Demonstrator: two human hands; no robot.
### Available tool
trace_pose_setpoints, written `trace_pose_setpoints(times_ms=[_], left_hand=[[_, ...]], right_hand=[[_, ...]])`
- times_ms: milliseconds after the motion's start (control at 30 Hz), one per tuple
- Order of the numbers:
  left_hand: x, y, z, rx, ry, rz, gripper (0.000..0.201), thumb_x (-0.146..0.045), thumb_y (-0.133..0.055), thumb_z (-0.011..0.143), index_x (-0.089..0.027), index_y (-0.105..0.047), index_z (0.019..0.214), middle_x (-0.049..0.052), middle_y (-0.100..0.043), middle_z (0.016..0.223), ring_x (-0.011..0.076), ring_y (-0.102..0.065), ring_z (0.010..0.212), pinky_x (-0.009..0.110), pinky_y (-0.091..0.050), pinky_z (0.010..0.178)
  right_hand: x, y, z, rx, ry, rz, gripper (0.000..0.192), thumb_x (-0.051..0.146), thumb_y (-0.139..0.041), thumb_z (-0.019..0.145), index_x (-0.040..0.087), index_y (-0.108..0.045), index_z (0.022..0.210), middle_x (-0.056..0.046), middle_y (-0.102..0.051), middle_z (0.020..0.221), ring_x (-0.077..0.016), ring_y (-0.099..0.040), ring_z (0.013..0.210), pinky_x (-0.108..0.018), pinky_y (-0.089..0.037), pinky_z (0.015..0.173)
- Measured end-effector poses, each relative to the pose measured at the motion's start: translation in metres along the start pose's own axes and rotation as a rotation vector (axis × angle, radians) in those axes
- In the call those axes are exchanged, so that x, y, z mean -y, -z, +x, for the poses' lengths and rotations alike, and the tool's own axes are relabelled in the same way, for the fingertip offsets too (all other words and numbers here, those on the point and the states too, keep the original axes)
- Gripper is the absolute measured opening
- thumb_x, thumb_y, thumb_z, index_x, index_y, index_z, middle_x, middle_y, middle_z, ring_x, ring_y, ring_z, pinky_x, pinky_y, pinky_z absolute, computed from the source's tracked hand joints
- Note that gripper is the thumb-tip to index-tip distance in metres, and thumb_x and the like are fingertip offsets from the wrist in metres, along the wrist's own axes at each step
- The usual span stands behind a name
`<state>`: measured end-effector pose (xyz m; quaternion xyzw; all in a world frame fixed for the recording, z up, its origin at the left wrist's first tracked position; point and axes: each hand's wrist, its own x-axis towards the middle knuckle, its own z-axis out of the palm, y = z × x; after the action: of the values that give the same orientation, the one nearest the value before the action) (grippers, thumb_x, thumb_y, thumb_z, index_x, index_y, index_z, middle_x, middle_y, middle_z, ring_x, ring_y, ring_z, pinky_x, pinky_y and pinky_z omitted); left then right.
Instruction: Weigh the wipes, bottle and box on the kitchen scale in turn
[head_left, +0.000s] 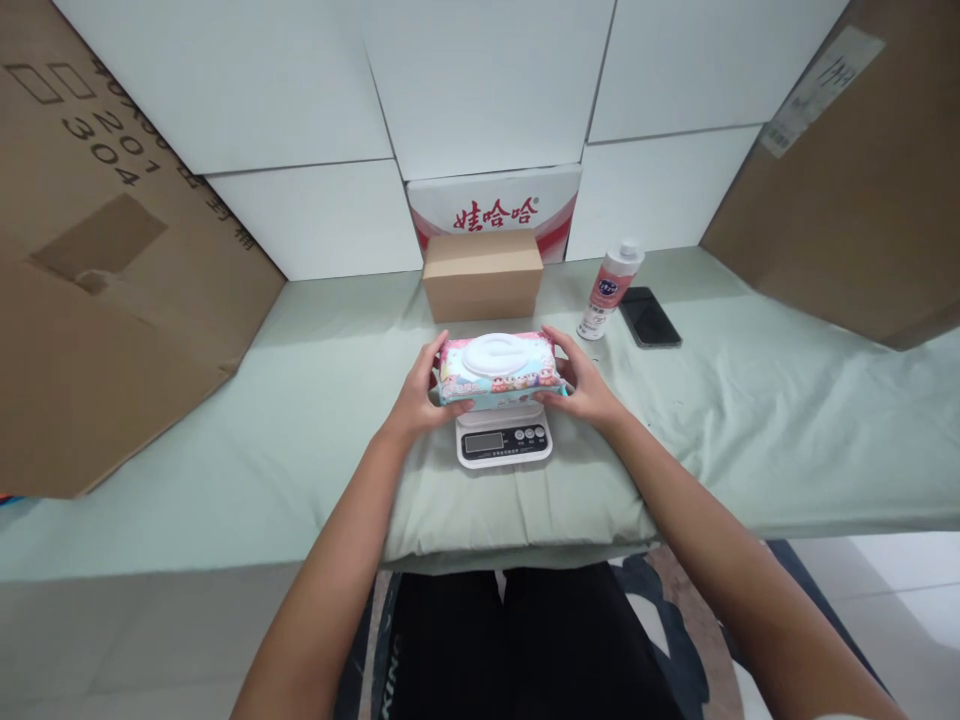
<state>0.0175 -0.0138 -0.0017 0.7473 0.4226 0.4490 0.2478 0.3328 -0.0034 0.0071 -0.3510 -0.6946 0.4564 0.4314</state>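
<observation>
Pink-and-blue wet-wipes pack (498, 371) with a white flip lid sits on a small white kitchen scale (503, 438), gripped at both ends: the left hand (420, 395) clasps its left end, the right hand (583, 385) its right. Beneath the scale lies a pale green cloth (750, 420). Behind stands a cardboard box (482, 274); to the right, a pink bottle (609, 290) beside a black phone (649, 317).

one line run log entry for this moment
left hand: grips wet wipes pack left end | right hand: grips right end | pack: over kitchen scale | contact: cannot tell
</observation>
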Motion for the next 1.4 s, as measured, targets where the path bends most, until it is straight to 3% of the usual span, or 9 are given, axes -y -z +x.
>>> trace_pose_setpoints(times_ms=[300, 500, 700, 867, 967, 1067, 1167, 1300, 1400], left_hand=[[-0.008, 0.000, -0.001, -0.010, -0.010, -0.013, 0.116, -0.068, -0.089, 0.069, -0.021, -0.040, 0.164, 0.018, -0.059, 0.142, 0.0307, -0.067, 0.115, 0.036, -0.060, 0.084], [-0.050, -0.019, 0.011, 0.070, -0.052, -0.017, 0.111, -0.061, -0.088, 0.074, -0.023, -0.038, 0.165, 0.019, -0.056, 0.149, 0.0322, -0.064, 0.124, 0.036, -0.061, 0.088], [-0.104, -0.095, 0.073, 0.424, -0.090, -0.068, 0.119, -0.057, -0.088, 0.073, -0.015, -0.030, 0.168, 0.024, -0.045, 0.161, 0.0392, -0.049, 0.149, 0.047, -0.049, 0.120], [-0.109, -0.180, 0.127, 0.629, -0.119, -0.029, 0.117, -0.043, -0.086, 0.073, -0.011, -0.027, 0.169, 0.027, -0.036, 0.169, 0.0399, -0.038, 0.159, 0.048, -0.038, 0.129], [-0.108, -0.199, 0.138, 0.704, -0.101, 0.045, 0.112, -0.041, -0.082, 0.077, -0.012, -0.027, 0.169, 0.025, -0.037, 0.170, 0.0390, -0.039, 0.159, 0.049, -0.038, 0.128], [-0.102, -0.166, 0.128, 0.595, -0.170, 0.106, 0.099, -0.045, -0.080, 0.081, -0.016, -0.038, 0.165, 0.021, -0.040, 0.172, 0.0379, -0.040, 0.159, 0.050, -0.037, 0.128], [-0.078, -0.094, 0.102, 0.271, -0.189, 0.128, 0.072, -0.050, -0.073, 0.089, -0.024, -0.055, 0.153, 0.013, -0.058, 0.160, 0.0310, -0.050, 0.150, 0.046, -0.040, 0.125], [-0.024, -0.007, 0.064, -0.232, 0.160, 0.197, 0.041, -0.048, -0.062, 0.093, -0.020, -0.074, 0.121, 0.010, -0.077, 0.118, 0.0260, -0.067, 0.113, 0.039, -0.052, 0.101], [0.007, 0.015, 0.046, -0.300, 0.408, 0.139, 0.041, -0.051, -0.055, 0.093, -0.017, -0.075, 0.105, 0.008, -0.076, 0.097, 0.0226, -0.066, 0.092, 0.035, -0.051, 0.087]], right_hand=[[0.005, -0.003, 0.000, 0.001, -0.015, 0.122, 0.107, 0.056, -0.097, 0.066, 0.029, -0.043, 0.154, -0.014, -0.067, 0.136, -0.0294, -0.076, 0.112, -0.037, -0.065, 0.087], [0.031, 0.035, -0.033, -0.057, 0.030, 0.025, 0.094, 0.046, -0.096, 0.071, 0.033, -0.049, 0.152, -0.015, -0.052, 0.161, -0.0311, -0.073, 0.125, -0.038, -0.065, 0.097], [0.046, 0.118, -0.096, -0.324, -0.038, -0.216, 0.084, 0.045, -0.096, 0.071, 0.032, -0.058, 0.144, -0.014, -0.058, 0.155, -0.0320, -0.073, 0.118, -0.038, -0.067, 0.084], [0.021, 0.166, -0.126, -0.499, -0.207, -0.326, 0.087, 0.057, -0.096, 0.063, 0.030, -0.057, 0.135, -0.015, -0.060, 0.147, -0.0312, -0.073, 0.113, -0.038, -0.067, 0.079], [0.016, 0.180, -0.133, -0.489, -0.335, -0.423, 0.093, 0.064, -0.091, 0.063, 0.027, -0.053, 0.139, -0.017, -0.059, 0.148, -0.0343, -0.073, 0.115, -0.044, -0.067, 0.084], [0.034, 0.179, -0.134, -0.471, -0.390, -0.692, 0.102, 0.070, -0.085, 0.066, 0.026, -0.049, 0.150, -0.021, -0.055, 0.157, -0.0423, -0.065, 0.128, -0.056, -0.063, 0.094], [0.061, 0.158, -0.114, -0.591, -0.280, -0.844, 0.099, 0.068, -0.081, 0.072, 0.028, -0.048, 0.157, -0.019, -0.053, 0.162, -0.0436, -0.060, 0.134, -0.063, -0.059, 0.099], [0.065, 0.115, -0.037, -0.769, -0.125, -0.456, 0.082, 0.056, -0.079, 0.078, 0.028, -0.054, 0.151, -0.017, -0.059, 0.155, -0.0309, -0.071, 0.112, -0.047, -0.064, 0.082], [0.034, 0.087, 0.033, -0.891, -0.130, -0.134, 0.086, 0.048, -0.077, 0.075, 0.021, -0.050, 0.152, -0.021, -0.062, 0.142, -0.0230, -0.072, 0.085, -0.036, -0.060, 0.061]])
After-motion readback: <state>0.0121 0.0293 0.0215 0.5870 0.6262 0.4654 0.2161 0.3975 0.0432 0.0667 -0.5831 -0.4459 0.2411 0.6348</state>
